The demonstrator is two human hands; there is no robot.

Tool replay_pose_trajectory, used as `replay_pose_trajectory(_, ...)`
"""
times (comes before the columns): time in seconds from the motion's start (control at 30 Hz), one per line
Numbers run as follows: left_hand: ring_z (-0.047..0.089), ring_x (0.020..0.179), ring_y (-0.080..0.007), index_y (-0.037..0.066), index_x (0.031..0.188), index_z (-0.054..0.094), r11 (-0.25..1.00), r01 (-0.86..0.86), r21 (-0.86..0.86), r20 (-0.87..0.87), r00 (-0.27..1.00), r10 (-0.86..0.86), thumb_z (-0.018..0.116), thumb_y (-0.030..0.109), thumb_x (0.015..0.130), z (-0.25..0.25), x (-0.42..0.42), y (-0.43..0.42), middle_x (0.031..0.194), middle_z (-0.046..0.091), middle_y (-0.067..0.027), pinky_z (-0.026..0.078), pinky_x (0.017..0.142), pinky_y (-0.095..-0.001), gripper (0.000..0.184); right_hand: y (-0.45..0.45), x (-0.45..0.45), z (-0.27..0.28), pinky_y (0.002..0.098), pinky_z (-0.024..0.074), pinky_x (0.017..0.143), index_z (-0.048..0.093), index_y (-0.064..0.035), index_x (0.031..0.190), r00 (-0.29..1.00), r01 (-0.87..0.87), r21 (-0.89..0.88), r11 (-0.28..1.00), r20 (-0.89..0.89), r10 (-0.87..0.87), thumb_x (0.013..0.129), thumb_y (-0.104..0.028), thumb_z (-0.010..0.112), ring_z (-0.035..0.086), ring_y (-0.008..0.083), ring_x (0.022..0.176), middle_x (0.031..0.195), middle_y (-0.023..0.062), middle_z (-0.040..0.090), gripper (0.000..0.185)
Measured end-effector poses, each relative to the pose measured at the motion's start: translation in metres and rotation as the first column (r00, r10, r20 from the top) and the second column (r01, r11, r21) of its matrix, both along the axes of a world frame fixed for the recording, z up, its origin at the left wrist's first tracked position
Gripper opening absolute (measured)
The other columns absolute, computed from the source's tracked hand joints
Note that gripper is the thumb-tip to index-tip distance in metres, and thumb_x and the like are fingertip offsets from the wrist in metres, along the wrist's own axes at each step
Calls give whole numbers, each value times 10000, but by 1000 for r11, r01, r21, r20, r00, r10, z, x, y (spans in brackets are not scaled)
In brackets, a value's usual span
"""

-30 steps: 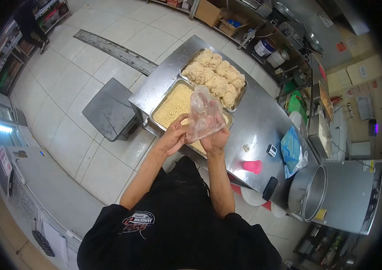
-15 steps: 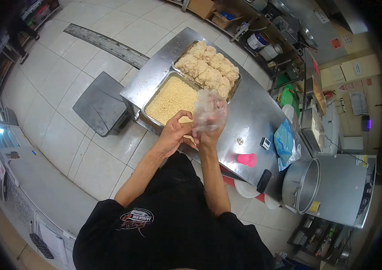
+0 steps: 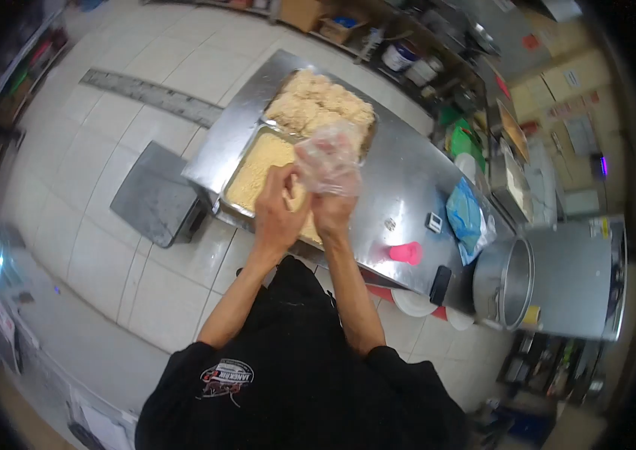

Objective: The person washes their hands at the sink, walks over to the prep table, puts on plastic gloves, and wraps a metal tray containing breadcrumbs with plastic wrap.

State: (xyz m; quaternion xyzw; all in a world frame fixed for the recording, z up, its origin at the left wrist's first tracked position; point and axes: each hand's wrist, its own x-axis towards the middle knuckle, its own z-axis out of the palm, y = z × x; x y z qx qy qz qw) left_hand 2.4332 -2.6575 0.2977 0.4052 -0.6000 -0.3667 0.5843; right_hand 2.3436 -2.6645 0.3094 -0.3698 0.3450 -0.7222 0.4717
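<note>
Clear bag hiding fingers of right hand, above crumb tray's right side. Left hand curling fingers beside bag, over crumb tray. Cannot tell either grip. Lumpy food sitting behind crumb tray.

Ahead of my right hand, the clear plastic at its fingers blocks the straight way to the coated pieces. To its right I have an open lane over the steel table, running forward beside those pieces. Nearer me on that side, the pink cup stands in the way, the small white device beyond it, then the blue bag. Ahead of my left hand I can reach over the crumb tray; its raised rim bounds that space. Farther left stands the dark box.
</note>
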Motion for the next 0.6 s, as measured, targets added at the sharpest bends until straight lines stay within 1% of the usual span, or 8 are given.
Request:
replay_pose_trajectory(0.03, 548, 690, -176, 28, 1015, 547, 998, -40, -39, 147, 988, 46, 651, 8, 788, -8, 1, -6, 798, 523, -80, 452, 545, -296, 251, -4, -7, -18, 341, 526, 825, 239, -51, 1443, 966, 89, -84, 992, -236, -107, 921, -347, 552, 529, 263, 1163, 1336, 154, 439, 677)
replay_pose_trajectory(0.1, 534, 709, -200, 12, 935, 566, 993, -37, -113, 297, 952, 70, 631, 8, 805, -12, -3, -16, 820, 507, -92, 436, 538, -308, 146, -16, -23, -53, 329, 545, 743, 241, -78, 1444, 938, 143, -119, 983, -301, -173, 928, -280, 573, 566, 225, 1066, 1317, 121, 450, 646)
replay_pose_trajectory(0.2, 517, 735, -246, -1, 901, 565, 975, 110, -194, 366, 930, -32, 623, 29, 815, -25, -16, -12, 818, 497, -114, 425, 583, -344, 108, -17, -33, -51, 262, 525, 642, 288, -91, 1435, 916, -141, 74, 987, 388, 102, 926, -352, 576, 541, 122, 977, 1358, 72, 425, 641)
replay_pose_trajectory(0.23, 510, 756, -280, -4, 901, 560, 956, 165, -241, 426, 903, -48, 624, 36, 810, -34, -20, -9, 813, 497, -125, 421, 628, -366, 119, -19, -36, -52, 262, 525, 642, 288, -91, 1435, 918, -95, 61, 994, 391, 64, 926, -352, 576, 541, 122, 977, 1358, 72, 425, 641)
replay_pose_trajectory(0.33, 489, 772, -280, -13, 866, 540, 966, 236, -107, 420, 891, -171, 593, 28, 833, -50, -29, -5, 812, 495, -128, 407, 618, -365, 75, -29, -46, -68, 259, 507, 821, 265, -79, 1454, 977, -78, 94, 993, 205, 57, 959, -329, 520, 489, 129, 1131, 1446, 55, 352, 610)
replay_pose_trajectory(0.4, 484, 733, -281, -21, 834, 523, 936, 316, -157, 416, 880, -228, 569, 17, 851, -59, -34, -5, 789, 491, -127, 404, 608, -366, 62, -36, -59, -83, 264, 370, 1028, 202, -59, 1475, 993, -10, 42, 999, -118, 15, 987, -303, 465, 374, 155, 1293, 1513, 66, 257, 606)
replay_pose_trajectory(0.43, 483, 715, -279, -24, 831, 523, 923, 361, -136, 403, 871, -281, 568, 21, 856, -63, -37, -4, 772, 486, -128, 402, 601, -367, 69, -35, -68, -88, 277, 198, 1128, 150, -42, 1480, 971, 15, 131, 991, -239, 17, 999, -249, 438, 227, 169, 1386, 1534, 81, 209, 598)
replay_pose_trajectory(0.6, 480, 658, -271, -30, 800, 509, 806, 566, -175, 443, 776, -448, 577, 20, 861, -72, -62, 6, 722, 463, -134, 395, 587, -369, 104, -43, -103, -117, 307, 131, 1154, 89, -58, 1492, 964, 108, 351, 930, -267, -11, 1022, -264, 320, 190, 180, 1404, 1554, 82, 126, 563)
